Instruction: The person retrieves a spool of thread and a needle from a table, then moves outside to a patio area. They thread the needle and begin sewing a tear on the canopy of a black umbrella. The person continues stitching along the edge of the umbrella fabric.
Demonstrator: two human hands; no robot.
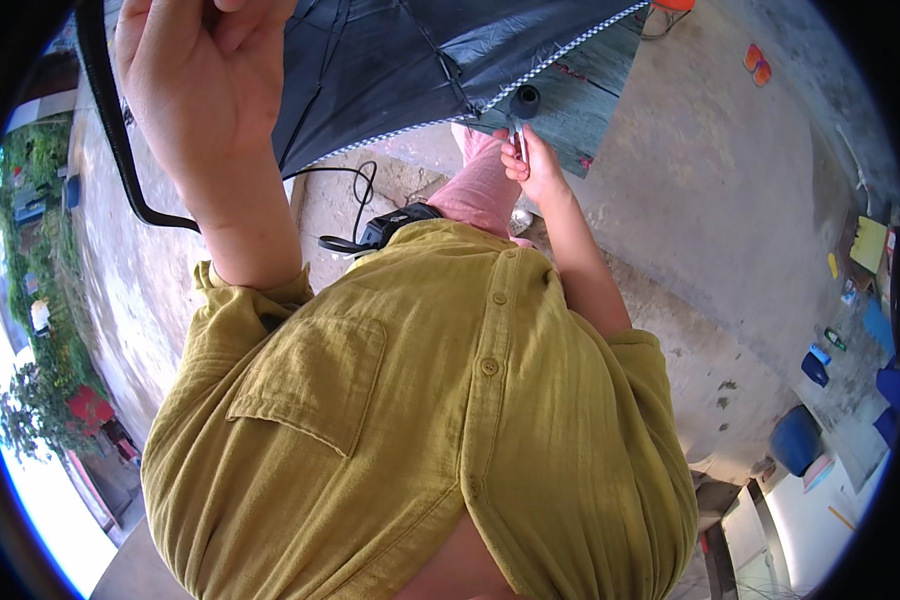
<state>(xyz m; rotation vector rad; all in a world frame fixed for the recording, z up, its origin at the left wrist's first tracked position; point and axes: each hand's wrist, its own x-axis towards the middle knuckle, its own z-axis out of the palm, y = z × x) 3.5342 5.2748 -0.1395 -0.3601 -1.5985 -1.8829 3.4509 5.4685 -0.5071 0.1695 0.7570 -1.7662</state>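
Observation:
My left hand is raised at the upper left beside the black umbrella canopy, its fingers curled; the fingertips are cut off by the top edge, and I cannot make out what they hold. My right hand grips a small metal tool, apparently snips, just below a dark cylinder, apparently a spool, on a weathered blue-grey board. The canopy's checked edging runs diagonally to the left of that cylinder.
A black strap hangs at the left. A black device with a cable rests by my pink-clad leg. Orange slippers lie on the concrete. A blue bucket and assorted items stand at the right.

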